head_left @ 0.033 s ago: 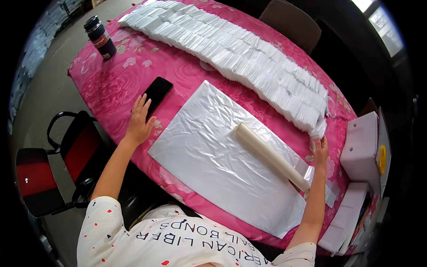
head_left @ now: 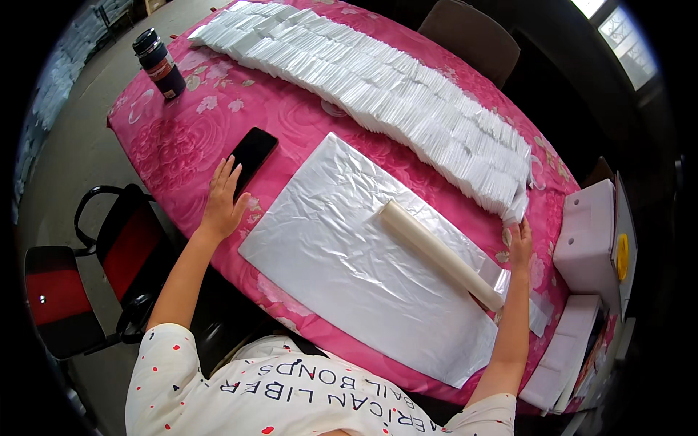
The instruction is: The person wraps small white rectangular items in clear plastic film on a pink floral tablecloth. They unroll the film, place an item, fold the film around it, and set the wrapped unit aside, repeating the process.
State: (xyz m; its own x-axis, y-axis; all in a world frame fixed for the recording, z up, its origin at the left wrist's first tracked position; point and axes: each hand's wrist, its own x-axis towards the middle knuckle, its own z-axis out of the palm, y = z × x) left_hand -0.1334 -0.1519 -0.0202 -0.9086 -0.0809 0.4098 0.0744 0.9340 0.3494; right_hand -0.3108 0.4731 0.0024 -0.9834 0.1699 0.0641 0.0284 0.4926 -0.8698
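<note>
My left hand lies flat on the pink tablecloth, fingers spread, with the fingertips at the near edge of a black phone. At the right, my right hand reaches up to the near end of long rows of folded white packets. Its fingers are stretched out and touch the end packet; no grip on it shows. Between my arms a large crinkled sheet of whitish plastic film is spread out. A cream-coloured roll rests slantwise on the sheet, its lower end close to my right forearm.
A dark bottle stands at the far left of the flowered table. White box files stand along the right edge, with small clear film pieces nearby. A red and black chair is at left, a brown chair behind.
The whole view has shifted very slightly. Both hands and the things on the table stay where they were.
</note>
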